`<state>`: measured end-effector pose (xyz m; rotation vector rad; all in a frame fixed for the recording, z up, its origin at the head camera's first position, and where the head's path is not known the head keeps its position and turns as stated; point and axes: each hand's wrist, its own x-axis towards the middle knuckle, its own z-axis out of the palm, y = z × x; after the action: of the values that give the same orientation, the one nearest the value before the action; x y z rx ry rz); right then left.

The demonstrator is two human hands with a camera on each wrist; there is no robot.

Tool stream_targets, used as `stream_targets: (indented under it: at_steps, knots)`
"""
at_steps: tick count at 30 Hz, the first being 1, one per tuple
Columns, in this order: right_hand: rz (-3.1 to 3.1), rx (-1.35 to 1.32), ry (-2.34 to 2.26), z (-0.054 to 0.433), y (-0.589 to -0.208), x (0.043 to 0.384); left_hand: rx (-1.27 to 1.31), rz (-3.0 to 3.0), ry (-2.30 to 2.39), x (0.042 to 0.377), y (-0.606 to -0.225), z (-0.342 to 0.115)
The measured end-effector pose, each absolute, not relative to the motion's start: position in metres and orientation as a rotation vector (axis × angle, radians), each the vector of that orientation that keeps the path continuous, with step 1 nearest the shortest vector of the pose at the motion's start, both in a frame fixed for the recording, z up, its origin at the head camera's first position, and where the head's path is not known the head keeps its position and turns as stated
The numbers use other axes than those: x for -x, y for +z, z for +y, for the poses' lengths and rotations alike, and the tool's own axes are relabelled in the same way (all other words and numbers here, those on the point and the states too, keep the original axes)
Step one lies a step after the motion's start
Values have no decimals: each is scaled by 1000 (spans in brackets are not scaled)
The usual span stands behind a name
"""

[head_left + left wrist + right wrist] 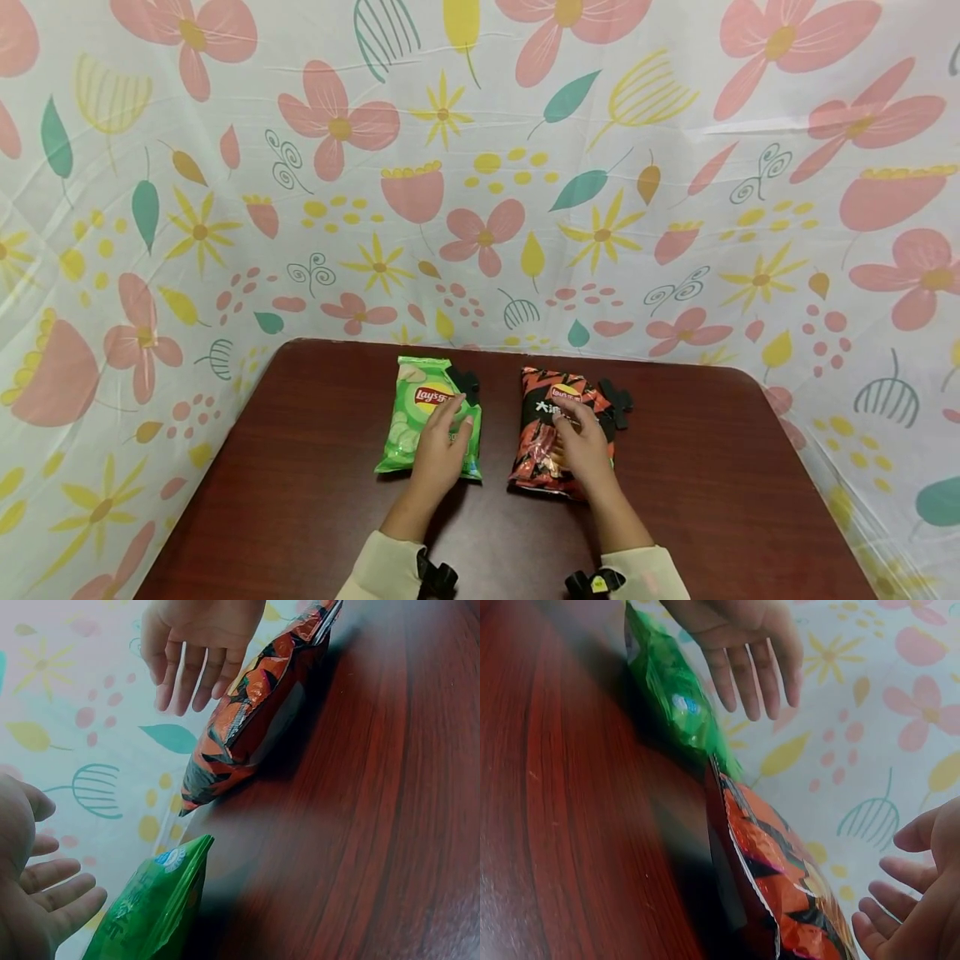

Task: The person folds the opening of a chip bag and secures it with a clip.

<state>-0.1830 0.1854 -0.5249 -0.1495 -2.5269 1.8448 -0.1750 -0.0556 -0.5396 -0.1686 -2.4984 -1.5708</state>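
Note:
A green Lay's chip bag [408, 417] lies on the dark wood table, left of a red and black Lay's chip bag [536, 450]. My left hand [441, 446] hovers over the right part of the green bag, fingers loosely extended and holding nothing. Over the red and black bag is my right hand [585, 442], its fingers relaxed and apart. In the left wrist view, a gap shows between the left hand [45, 877] and the green bag [154, 907]. The right wrist view shows the right hand [911, 900] beside the red and black bag [780, 877], with nothing in its grasp.
Black clip-like pieces sit at the upper right of each bag, one by the green bag [467, 383] and one by the red bag [618, 404]. Behind the table [300, 500], a flower-patterned curtain [480, 167] hangs along the back and sides.

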Motion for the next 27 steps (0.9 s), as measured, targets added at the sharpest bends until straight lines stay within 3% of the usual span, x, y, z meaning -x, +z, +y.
stream_targets:
  at_steps: [27]
  knots:
    - [-2542, 319, 1679, 222, -537, 186, 297, -2568, -1564, 179, -544, -27]
